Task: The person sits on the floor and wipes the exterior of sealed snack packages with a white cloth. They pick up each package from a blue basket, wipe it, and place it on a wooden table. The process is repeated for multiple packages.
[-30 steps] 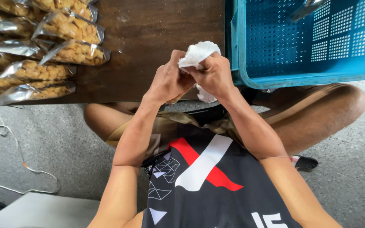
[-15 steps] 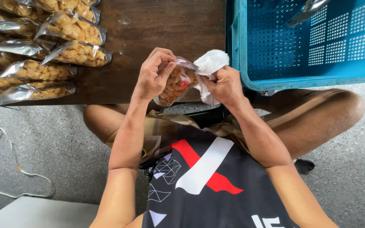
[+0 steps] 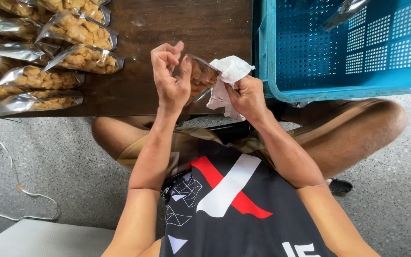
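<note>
One clear snack bag (image 3: 200,76) of brown pieces is pinched in the left hand (image 3: 170,78) fingers above the counter (image 3: 191,28). Right hand (image 3: 248,97) fingers clutch a white cloth (image 3: 227,78) against it. Filled bags (image 3: 39,52) lie left; blue crate (image 3: 338,52) holds one silvery bag (image 3: 346,10).

Snack bags (image 3: 67,57) on wooden table (image 3: 186,28)
</note>
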